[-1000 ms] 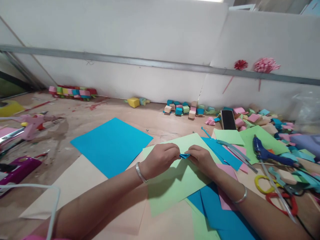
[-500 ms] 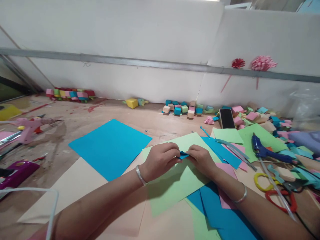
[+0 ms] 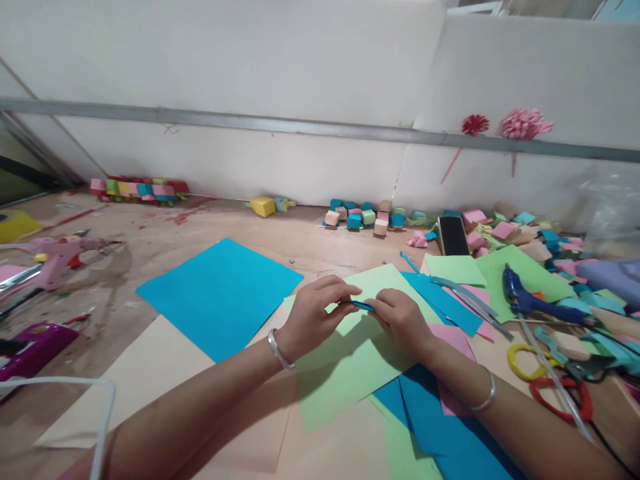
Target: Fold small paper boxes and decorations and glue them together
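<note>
A small folded piece of blue paper (image 3: 362,305) is held between my two hands, seen nearly edge-on as a thin strip. My left hand (image 3: 320,308) has its thumb under the paper's left end, its index finger lifted slightly above. My right hand (image 3: 400,317) pinches the right end, and its fingers hide that part. Both hands are over a light green sheet (image 3: 350,373) on the table. A large blue sheet (image 3: 223,293) lies to the left of my left hand, and more blue paper (image 3: 445,420) lies beneath my right forearm.
At the right are a blue glue gun (image 3: 535,303), scissors (image 3: 560,387) with yellow and red handles, a phone (image 3: 453,236) and a heap of folded paper pieces (image 3: 505,231). A pink glue gun (image 3: 55,259) lies at the left. Small paper cubes (image 3: 354,221) line the white wall.
The blue piece has turned from showing its folded face to nearly edge-on. My left index finger has lifted off it a little, while my right hand keeps its pinch.
</note>
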Demonstrator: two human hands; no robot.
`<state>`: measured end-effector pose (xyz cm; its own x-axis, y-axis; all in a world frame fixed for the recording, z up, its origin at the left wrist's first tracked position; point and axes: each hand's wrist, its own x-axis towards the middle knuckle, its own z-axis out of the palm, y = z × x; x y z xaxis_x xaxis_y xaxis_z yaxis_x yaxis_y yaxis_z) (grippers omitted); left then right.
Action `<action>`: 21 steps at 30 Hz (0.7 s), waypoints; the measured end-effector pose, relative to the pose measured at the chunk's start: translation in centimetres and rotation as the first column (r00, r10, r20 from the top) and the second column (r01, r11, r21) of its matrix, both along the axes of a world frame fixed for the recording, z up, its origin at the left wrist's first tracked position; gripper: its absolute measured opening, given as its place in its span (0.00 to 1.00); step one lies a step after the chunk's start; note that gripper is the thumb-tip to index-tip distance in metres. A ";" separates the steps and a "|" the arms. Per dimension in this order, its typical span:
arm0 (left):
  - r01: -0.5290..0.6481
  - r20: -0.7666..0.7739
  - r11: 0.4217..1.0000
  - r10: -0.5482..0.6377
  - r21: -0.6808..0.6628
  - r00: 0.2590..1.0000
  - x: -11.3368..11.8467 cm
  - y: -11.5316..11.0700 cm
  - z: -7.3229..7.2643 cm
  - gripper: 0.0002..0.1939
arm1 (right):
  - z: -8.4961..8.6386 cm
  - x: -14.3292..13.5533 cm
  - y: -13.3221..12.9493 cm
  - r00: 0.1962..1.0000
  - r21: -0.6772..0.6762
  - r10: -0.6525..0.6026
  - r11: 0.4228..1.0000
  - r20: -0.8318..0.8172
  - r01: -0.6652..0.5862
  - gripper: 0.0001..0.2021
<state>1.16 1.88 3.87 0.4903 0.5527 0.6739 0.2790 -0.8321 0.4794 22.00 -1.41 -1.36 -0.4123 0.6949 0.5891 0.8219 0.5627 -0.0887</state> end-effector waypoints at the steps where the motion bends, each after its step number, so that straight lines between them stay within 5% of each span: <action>1: 0.015 -0.005 1.000 -0.015 -0.001 1.000 0.0 0.1 0.1 0.06 | 0.2 -0.1 -0.1 1.000 -0.002 0.002 1.000 0.006 -0.002 0.11; 10: 0.048 0.072 0.951 -0.027 -0.305 0.997 0.1 0.4 0.9 0.02 | 1.6 -1.3 -1.6 0.974 -0.017 0.123 0.992 -0.191 -0.129 0.11; 15: 0.105 0.274 0.770 0.093 -0.629 0.957 1.0 -0.3 0.0 0.08 | 2.1 -1.5 -1.8 0.926 -0.051 0.095 0.991 -0.366 -0.122 0.14; 17: 0.198 0.306 0.676 0.044 -0.710 0.951 1.7 -1.3 -0.6 0.15 | 2.2 -1.8 -2.0 0.933 0.009 0.051 0.999 -0.357 -0.051 0.17; 21: 0.245 0.275 0.669 -0.062 -0.702 0.959 2.7 -3.5 -1.2 0.20 | 2.2 -2.9 -2.9 0.976 0.082 -0.026 0.996 -0.215 0.045 0.19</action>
<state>3.90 -1.67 2.70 0.5108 0.8386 0.1892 -0.0032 -0.2183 0.9759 19.09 -4.27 0.82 -0.2467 0.6497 0.7191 0.8090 0.5465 -0.2163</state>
